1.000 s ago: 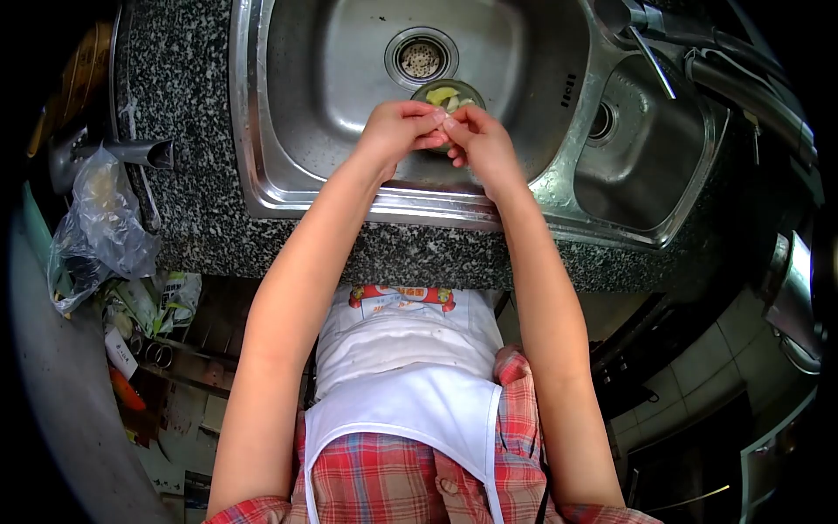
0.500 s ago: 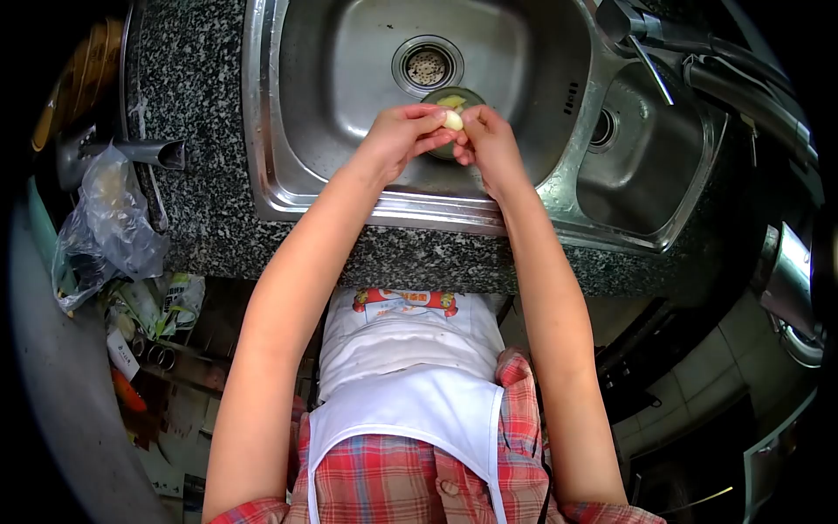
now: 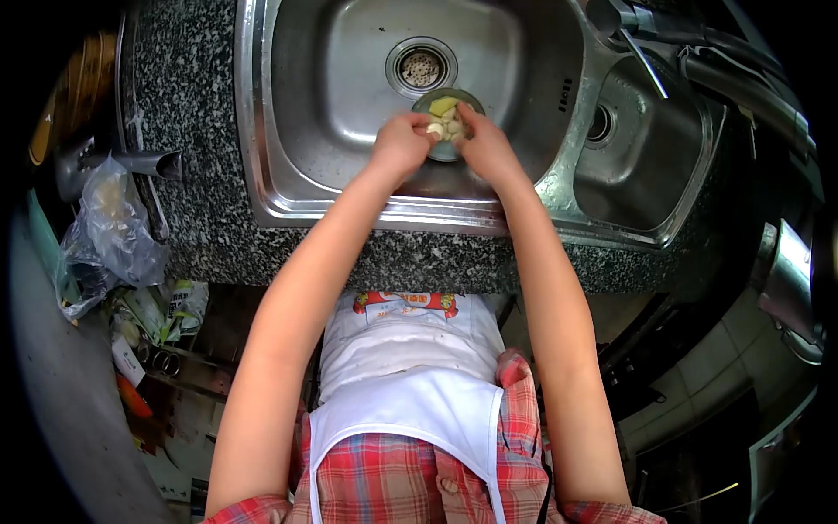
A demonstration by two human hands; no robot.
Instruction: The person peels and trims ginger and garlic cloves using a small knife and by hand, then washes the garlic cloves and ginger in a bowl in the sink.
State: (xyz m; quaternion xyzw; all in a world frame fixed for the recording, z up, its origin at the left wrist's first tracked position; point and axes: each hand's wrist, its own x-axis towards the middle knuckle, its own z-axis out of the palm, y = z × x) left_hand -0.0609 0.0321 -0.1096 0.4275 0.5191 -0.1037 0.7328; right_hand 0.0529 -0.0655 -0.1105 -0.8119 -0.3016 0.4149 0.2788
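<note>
A small glass bowl (image 3: 445,153) sits in the large sink basin, holding several peeled garlic cloves (image 3: 453,126) and a yellow piece that looks like ginger (image 3: 443,106). My left hand (image 3: 405,146) is at the bowl's left side, its fingertips closed on a pale garlic clove (image 3: 435,130) over the rim. From the right, my right hand (image 3: 486,146) reaches over the bowl with thumb and forefinger apart beside the cloves. Its other fingers are partly hidden, and I see nothing held in it.
The steel sink (image 3: 349,205) has a drain (image 3: 422,67) beyond the bowl and a smaller basin (image 3: 642,166) on the right. A faucet (image 3: 633,35) stands at the upper right. A plastic bag (image 3: 113,227) hangs left of the speckled counter (image 3: 196,175).
Both hands have lowered from a pinched clove above the bowl and moved apart to its sides. More of the bowl's contents now shows. The view has shifted slightly.
</note>
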